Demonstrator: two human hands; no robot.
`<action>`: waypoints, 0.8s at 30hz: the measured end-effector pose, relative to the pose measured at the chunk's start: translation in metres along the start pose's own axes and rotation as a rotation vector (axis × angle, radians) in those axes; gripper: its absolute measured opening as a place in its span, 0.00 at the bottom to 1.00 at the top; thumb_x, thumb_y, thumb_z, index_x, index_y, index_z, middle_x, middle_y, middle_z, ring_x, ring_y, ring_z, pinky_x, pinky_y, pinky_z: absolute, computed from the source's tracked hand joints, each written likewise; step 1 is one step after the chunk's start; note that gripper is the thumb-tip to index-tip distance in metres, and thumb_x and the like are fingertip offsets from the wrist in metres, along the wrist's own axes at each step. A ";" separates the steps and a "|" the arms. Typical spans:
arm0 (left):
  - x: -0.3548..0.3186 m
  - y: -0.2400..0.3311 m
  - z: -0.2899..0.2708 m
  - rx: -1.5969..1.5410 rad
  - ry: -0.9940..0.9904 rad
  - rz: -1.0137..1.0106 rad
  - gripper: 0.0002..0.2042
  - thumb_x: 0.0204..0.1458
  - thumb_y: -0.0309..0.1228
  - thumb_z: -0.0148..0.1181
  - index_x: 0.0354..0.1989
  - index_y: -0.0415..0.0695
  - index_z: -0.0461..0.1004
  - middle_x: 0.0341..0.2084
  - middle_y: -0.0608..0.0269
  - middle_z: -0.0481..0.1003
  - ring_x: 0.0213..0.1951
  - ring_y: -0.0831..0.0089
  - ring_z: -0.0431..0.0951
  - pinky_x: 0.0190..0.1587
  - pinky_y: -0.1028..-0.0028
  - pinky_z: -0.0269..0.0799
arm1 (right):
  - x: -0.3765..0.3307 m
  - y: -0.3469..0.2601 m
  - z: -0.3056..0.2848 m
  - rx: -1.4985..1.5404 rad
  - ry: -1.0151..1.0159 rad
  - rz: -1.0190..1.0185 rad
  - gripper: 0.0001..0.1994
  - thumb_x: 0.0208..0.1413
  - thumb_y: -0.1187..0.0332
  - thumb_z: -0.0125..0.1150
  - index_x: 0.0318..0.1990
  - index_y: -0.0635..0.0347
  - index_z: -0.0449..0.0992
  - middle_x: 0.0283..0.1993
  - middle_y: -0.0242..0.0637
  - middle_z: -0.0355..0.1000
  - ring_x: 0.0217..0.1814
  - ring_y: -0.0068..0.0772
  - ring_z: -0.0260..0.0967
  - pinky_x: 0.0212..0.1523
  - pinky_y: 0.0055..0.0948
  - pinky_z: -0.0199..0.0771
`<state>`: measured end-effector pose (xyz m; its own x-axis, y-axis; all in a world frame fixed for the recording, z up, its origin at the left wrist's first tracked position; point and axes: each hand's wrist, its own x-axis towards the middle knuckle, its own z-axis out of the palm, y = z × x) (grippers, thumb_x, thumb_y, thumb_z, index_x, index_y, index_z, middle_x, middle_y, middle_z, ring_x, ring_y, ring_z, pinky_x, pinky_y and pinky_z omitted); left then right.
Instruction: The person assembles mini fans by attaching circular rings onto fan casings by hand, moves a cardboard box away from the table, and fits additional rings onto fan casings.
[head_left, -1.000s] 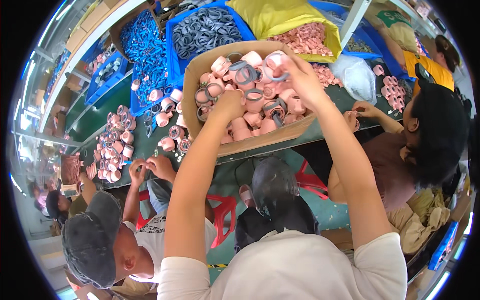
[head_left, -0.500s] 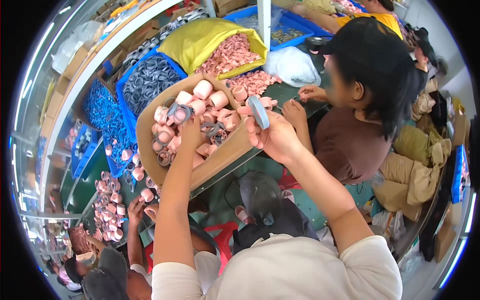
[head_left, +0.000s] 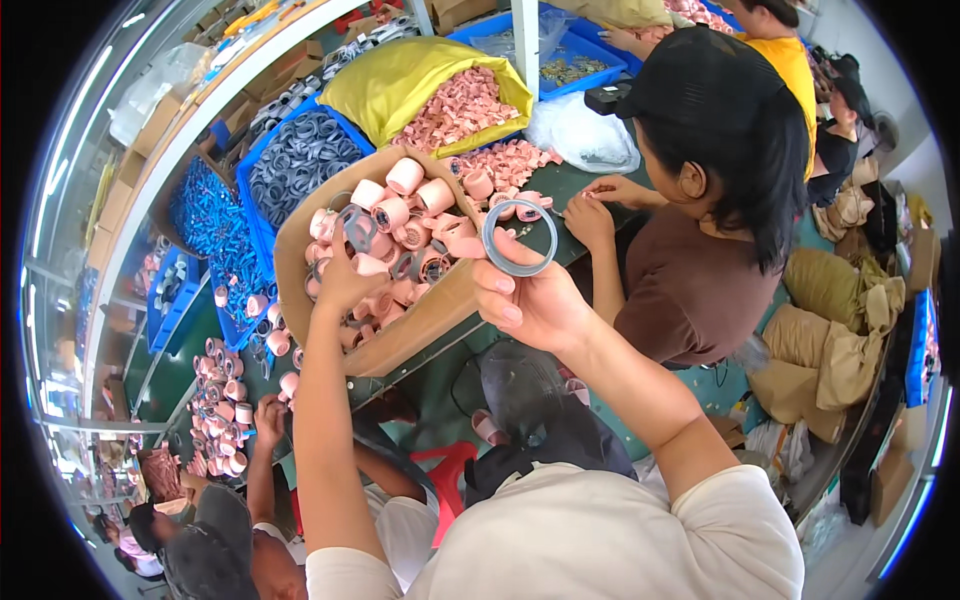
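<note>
R hand (head_left: 535, 305) pinches grey ring (head_left: 520, 270) by its lower rim at R edge of cardboard box (head_left: 420, 328), prob. to leave opening in clear view. L hand (head_left: 347, 285) inside box, fingers by grey piece (head_left: 362, 228); can't tell if gripped. Box walls likely corral loose pink parts (head_left: 405, 176).

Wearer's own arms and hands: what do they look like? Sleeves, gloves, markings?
Left hand and right hand: ungloved, five-fingered; no watch or bracelet visible. Forearms bare, no visible markings. Sleeves short, plain off-white.
</note>
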<state>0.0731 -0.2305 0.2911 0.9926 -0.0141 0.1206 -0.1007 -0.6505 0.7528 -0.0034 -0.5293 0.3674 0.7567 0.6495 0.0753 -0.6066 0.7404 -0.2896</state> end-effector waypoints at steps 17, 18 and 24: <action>-0.144 0.120 0.044 -1.228 0.168 0.040 0.43 0.30 0.50 0.73 0.51 0.38 0.57 0.37 0.56 0.72 0.38 0.68 0.75 0.40 0.73 0.72 | 0.049 0.087 -0.032 -0.930 0.594 -0.537 0.11 0.59 0.68 0.50 0.40 0.69 0.74 0.23 0.28 0.69 0.21 0.12 0.61 0.21 0.15 0.60; -0.149 0.122 0.040 -1.234 0.110 0.021 0.42 0.30 0.48 0.74 0.50 0.39 0.58 0.38 0.56 0.72 0.39 0.68 0.75 0.40 0.73 0.72 | 0.045 0.095 -0.023 -0.901 0.601 -0.494 0.10 0.57 0.70 0.52 0.40 0.70 0.74 0.24 0.28 0.70 0.23 0.10 0.63 0.22 0.14 0.62; -0.162 0.121 -0.005 -1.085 -0.031 -0.088 0.41 0.27 0.52 0.74 0.46 0.37 0.62 0.33 0.55 0.74 0.31 0.69 0.77 0.31 0.76 0.74 | 0.018 0.061 -0.007 -1.380 0.257 -0.528 0.18 0.48 0.71 0.63 0.47 0.63 0.72 0.34 0.39 0.74 0.28 0.20 0.69 0.28 0.22 0.68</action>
<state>-0.1004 -0.3034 0.3658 0.9990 -0.0291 0.0337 -0.0207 0.3663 0.9303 -0.0250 -0.4736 0.3446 0.9191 0.2109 0.3328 0.3326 0.0371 -0.9423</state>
